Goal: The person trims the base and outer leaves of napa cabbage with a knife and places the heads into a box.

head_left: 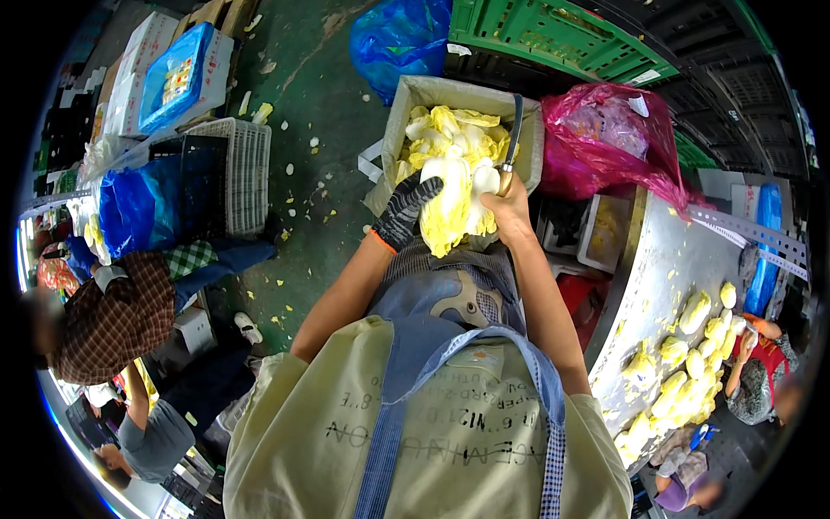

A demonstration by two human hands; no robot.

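A pale yellow napa cabbage (pixel 450 212) with a white base is held in front of my apron. My left hand (pixel 399 212), in a dark striped glove with an orange cuff, is closed round its left side. In my bare right hand (pixel 508 209) is the handle of a knife (pixel 516 134), its dark, slightly curved blade pointing away from me. The right thumb lies against the cabbage's white part. Just beyond both hands stands a lined bin (pixel 533 143) holding loose yellow and white cabbage leaves (pixel 445 125).
A metal table (pixel 635 303) with several cabbages (pixel 679 381) stands at right. Right of the bin lies a pink plastic bag (pixel 605 138); a blue bag (pixel 399 48) lies beyond it. Leaf scraps dot the green floor (pixel 316 112). Co-workers (pixel 117 316) are at left and lower right.
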